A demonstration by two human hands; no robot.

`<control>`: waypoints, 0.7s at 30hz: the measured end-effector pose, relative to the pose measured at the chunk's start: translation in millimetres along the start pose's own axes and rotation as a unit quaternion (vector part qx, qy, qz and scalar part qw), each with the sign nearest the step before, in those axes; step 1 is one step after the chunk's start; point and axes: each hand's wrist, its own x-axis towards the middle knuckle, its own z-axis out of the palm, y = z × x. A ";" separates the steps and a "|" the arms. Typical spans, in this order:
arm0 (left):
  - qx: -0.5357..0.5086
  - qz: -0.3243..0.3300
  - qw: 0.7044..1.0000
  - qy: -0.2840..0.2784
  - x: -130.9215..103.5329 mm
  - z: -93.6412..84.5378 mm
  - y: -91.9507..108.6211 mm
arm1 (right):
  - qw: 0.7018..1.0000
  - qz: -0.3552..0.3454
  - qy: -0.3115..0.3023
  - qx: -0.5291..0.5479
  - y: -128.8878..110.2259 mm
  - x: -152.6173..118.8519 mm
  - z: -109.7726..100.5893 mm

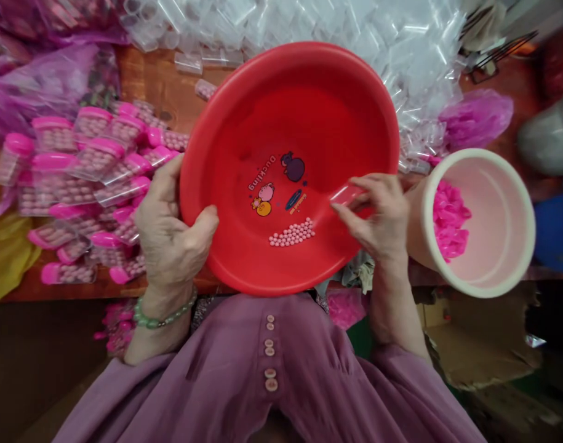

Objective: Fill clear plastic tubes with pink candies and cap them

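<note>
A red plastic basin (244,123) is tilted toward me over the table edge. My left hand (173,227) grips its left rim, thumb inside and fingers behind. Over the right part of the basin my right hand (378,212) pinches a small clear plastic jar (346,194) between thumb and fingers. The jar lies sideways with its end toward the basin's middle; I see no beads in it. A small cluster of pink beads (293,234) rests low in the basin, left of the jar. Printed cartoon figures show on the basin floor.
Bead-filled jars with pink lids (96,160) are piled at the left. Clear jars (309,18) form a large heap at the back. On the right stands a white bucket (503,215) with pink lids (450,218) inside. A purple plastic bag (41,80) lies at the back left.
</note>
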 end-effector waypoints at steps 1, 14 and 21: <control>-0.004 0.005 1.000 -0.004 -0.8 0.9 1.8 | 0.996 -0.010 -0.075 -0.051 -7.5 2.1 6.4; 0.014 -0.008 0.999 -0.028 -13.2 15.1 33.1 | 0.933 0.074 -0.288 -0.201 -6.6 -5.4 51.4; 0.021 0.023 0.998 -0.051 -13.1 20.7 36.0 | 0.945 0.081 -0.291 -0.125 -17.1 -24.4 65.8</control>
